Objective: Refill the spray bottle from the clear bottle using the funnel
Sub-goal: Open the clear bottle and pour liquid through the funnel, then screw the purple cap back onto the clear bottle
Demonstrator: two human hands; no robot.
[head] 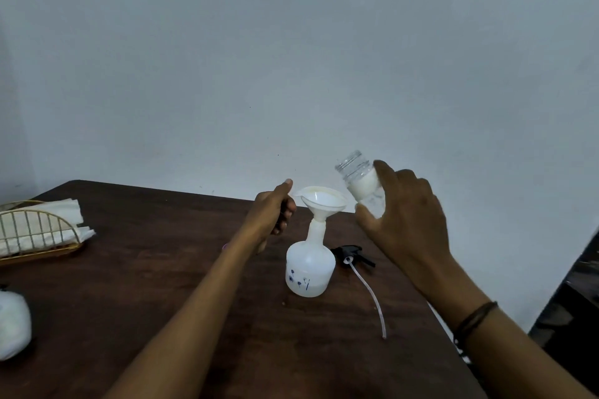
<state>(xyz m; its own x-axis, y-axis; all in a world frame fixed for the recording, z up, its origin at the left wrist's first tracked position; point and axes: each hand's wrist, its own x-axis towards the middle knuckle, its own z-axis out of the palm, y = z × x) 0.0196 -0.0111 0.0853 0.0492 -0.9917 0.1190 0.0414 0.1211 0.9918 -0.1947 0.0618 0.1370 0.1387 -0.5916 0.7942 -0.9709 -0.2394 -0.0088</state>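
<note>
Two hands were in view. The right hand (406,214) gripped one clear plastic bottle (363,183) with thumb and fingers curled round its lower body; the bottle was uncapped, tilted with its threaded mouth up and to the left, and held white liquid in its middle part. It hung just beside and slightly above the one white plastic funnel (322,201), apart from it. The left hand (274,209) was loosely curled with the thumb pointing up, just left of the funnel's small rim tab; whether it actually pinched the tab could not be told from this angle.

The funnel stood upright with its stem in the neck of the one white translucent spray bottle (309,269), which bore small blue flower marks and held a shallow layer of white liquid at the bottom. One black trigger spray head (351,254) lay on the desk just right of that bottle, its one pale dip tube (369,295) trailing toward the near edge.

At the left edge sat one gold wire holder (35,233) filled with white paper napkins (48,220), and nearer the camera one white rounded object (13,322), blurred and cut off. One dark band (475,319) circled the right wrist.

The desk (162,269) was dark brown wood grain, set against a plain pale grey-blue wall (291,58).
</note>
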